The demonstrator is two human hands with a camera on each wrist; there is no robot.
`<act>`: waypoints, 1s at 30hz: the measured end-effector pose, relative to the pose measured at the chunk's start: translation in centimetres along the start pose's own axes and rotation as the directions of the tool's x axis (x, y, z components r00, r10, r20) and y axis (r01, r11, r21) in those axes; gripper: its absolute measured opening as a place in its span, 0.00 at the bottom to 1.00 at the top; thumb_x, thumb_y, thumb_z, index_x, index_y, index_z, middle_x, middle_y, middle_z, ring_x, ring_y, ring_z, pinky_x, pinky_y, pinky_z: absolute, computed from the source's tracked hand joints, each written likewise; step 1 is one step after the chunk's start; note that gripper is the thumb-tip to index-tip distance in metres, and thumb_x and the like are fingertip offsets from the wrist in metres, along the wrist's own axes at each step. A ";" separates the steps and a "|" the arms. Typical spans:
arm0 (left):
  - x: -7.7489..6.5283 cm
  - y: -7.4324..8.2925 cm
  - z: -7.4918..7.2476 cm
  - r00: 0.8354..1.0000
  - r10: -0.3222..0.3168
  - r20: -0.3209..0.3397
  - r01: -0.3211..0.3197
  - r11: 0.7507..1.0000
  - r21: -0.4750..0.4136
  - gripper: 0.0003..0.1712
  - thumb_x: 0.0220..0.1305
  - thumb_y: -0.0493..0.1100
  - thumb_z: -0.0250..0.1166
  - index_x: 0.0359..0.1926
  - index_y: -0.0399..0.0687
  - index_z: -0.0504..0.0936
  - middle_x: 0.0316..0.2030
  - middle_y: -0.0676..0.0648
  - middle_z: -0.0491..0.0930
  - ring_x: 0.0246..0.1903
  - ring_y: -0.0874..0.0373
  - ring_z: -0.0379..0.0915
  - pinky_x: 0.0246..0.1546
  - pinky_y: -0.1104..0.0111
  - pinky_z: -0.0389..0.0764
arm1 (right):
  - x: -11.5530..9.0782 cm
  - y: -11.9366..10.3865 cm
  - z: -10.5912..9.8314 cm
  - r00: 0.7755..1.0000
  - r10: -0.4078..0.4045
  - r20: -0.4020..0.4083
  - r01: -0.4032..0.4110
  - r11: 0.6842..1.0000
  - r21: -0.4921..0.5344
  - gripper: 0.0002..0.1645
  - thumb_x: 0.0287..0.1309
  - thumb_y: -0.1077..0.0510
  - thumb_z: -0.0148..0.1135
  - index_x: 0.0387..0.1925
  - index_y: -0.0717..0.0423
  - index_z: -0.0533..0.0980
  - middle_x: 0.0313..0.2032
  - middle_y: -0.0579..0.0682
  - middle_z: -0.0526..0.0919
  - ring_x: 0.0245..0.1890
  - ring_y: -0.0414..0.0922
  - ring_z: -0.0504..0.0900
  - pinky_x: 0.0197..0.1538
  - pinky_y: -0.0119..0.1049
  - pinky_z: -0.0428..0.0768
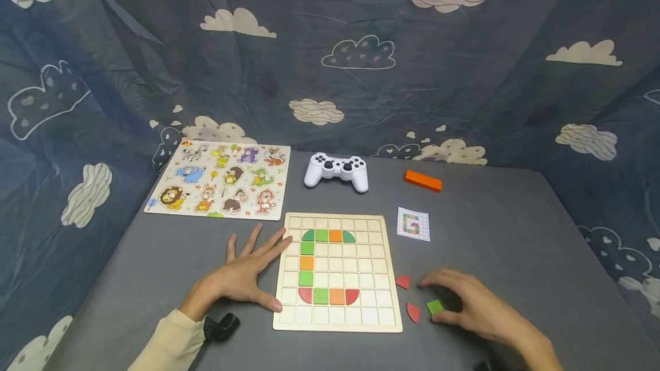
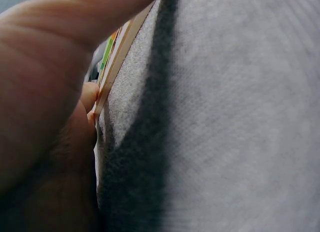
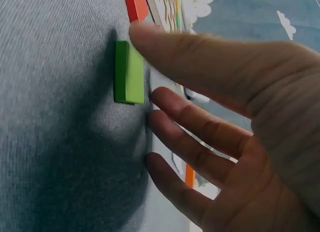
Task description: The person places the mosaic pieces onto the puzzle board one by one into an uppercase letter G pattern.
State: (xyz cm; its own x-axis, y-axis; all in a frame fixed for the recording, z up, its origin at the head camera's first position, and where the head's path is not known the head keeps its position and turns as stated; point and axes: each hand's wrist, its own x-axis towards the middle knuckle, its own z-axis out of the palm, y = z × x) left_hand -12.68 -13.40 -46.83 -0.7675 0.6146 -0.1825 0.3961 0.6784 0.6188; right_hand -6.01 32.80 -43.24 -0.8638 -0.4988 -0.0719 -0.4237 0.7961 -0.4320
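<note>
A wooden grid board [image 1: 368,319] lies flat in the middle, with green, orange and red pieces set in a C-like outline. My left hand [image 1: 243,275] is spread along its left side, thumb and fingertips at the board's edge. Right of the board, my right hand [image 1: 471,305] hovers low with thumb and fingers apart around a green square block [image 1: 435,307]. The thumb tip is right at the corner of that green block [image 3: 131,74] in the right wrist view. Two red quarter-round pieces [image 1: 403,281] [image 1: 413,312] lie between the board and this hand.
A small pattern card [image 1: 413,233] lies right of the board's upper corner. Behind are a white game controller [image 1: 336,172], an orange block [image 1: 423,181] and an animal puzzle board [image 1: 206,182]. A dark cloud-printed cloth [image 1: 289,85] hangs at the back of the grey table.
</note>
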 end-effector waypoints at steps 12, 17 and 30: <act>0.3 -0.1 -0.1 1.000 0.003 -0.001 -0.003 1.000 0.002 0.73 0.39 0.71 0.78 0.81 0.59 0.47 0.81 0.49 0.36 0.76 0.33 0.15 0.60 0.27 0.15 | -0.4 1.2 0.3 0.993 -0.115 -0.010 0.115 0.991 0.075 0.23 0.47 0.56 0.79 0.47 0.41 0.82 0.43 0.34 0.83 0.41 0.33 0.78 0.43 0.32 0.80; 0.5 -0.1 0.0 1.000 0.002 0.002 -0.002 1.000 -0.001 0.73 0.39 0.71 0.78 0.81 0.60 0.47 0.81 0.50 0.36 0.76 0.34 0.14 0.60 0.27 0.15 | -0.3 1.5 0.6 0.986 -0.156 -0.050 0.160 0.984 0.077 0.21 0.44 0.61 0.79 0.41 0.44 0.81 0.37 0.32 0.80 0.34 0.29 0.74 0.34 0.28 0.76; 0.2 -0.1 0.0 1.000 -0.013 -0.001 0.013 1.000 0.015 0.73 0.38 0.71 0.78 0.80 0.59 0.49 0.81 0.49 0.38 0.76 0.32 0.17 0.60 0.26 0.17 | 0.7 0.9 0.1 0.996 -0.080 -0.039 0.082 0.994 0.076 0.16 0.51 0.59 0.75 0.40 0.43 0.81 0.32 0.32 0.77 0.29 0.28 0.72 0.29 0.27 0.72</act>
State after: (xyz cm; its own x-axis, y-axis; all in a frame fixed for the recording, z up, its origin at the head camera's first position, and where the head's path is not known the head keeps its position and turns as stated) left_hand -12.84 -13.35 -46.93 -0.7731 0.6052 -0.1900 0.3934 0.6923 0.6049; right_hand -6.95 33.18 -43.80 -0.8372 -0.5469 -0.0025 -0.4714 0.7238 -0.5038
